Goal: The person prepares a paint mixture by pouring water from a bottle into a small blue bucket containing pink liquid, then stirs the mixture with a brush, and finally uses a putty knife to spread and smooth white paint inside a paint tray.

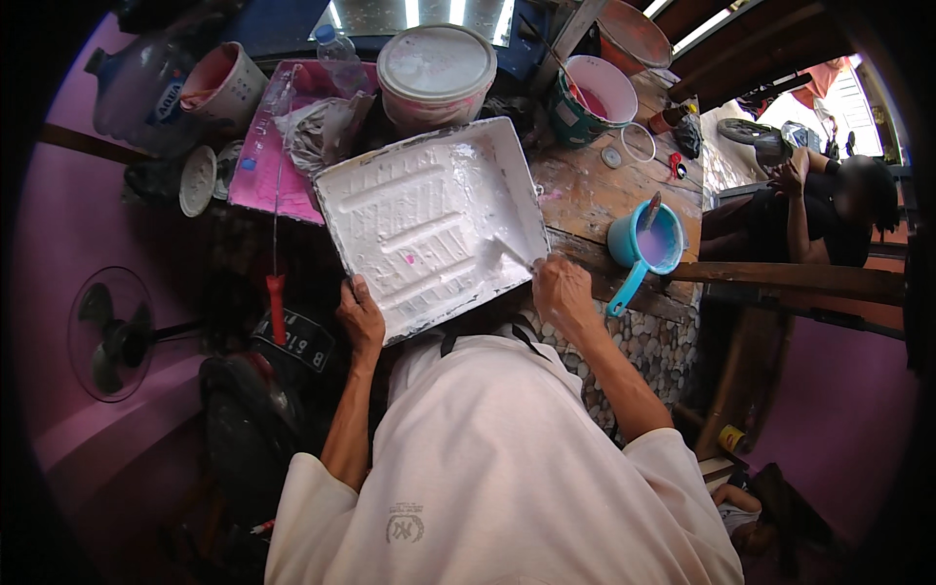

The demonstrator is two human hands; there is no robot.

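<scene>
A white paint tray (429, 200) with raised ribs, coated in wet white paint, is tilted toward me at the table's near edge. My left hand (362, 317) grips its near left side, thumb over the rim. At the near right corner, my right hand (564, 290) is closed around the handle of what looks like a scraper (513, 253). Its flat blade lies against the paint inside the tray; the handle is mostly hidden by my fingers. A small pink speck (410, 259) shows in the paint.
Right of the tray stand a light-blue dipper (629, 255) and a paint bucket (582, 117). Behind it are a lidded white bucket (436, 73) and a pink tray (258, 166) with a roller handle (276, 302). A fan (117, 336) is left; another person (809, 210) sits right.
</scene>
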